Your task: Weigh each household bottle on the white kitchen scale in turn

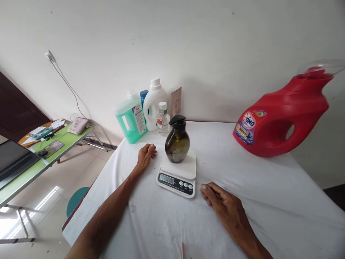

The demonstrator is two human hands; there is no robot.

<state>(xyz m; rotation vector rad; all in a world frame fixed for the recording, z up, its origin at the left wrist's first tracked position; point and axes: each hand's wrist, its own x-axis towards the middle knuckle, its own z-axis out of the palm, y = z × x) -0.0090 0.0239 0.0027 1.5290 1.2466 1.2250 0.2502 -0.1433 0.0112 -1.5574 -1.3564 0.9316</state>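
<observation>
A dark olive pump bottle [177,145] with a black pump head stands upright on the platform of a white kitchen scale [176,176]. The scale's display is lit, but its digits are too faint to read. My left hand [146,156] rests on the cloth left of the bottle, fingers curled in, apart from bottle and scale. To the right of the scale lies my right hand [226,205], its thumb against the curled fingers, with nothing visible in it. Neither hand touches the bottle.
Behind stand a green liquid jug [130,120], a white jug [156,104], a small clear bottle [162,120] and a brown pouch [176,101]. A large red detergent bottle [277,118] is at right. A pencil-like stick [182,250] lies in front. Left is a green table [67,142].
</observation>
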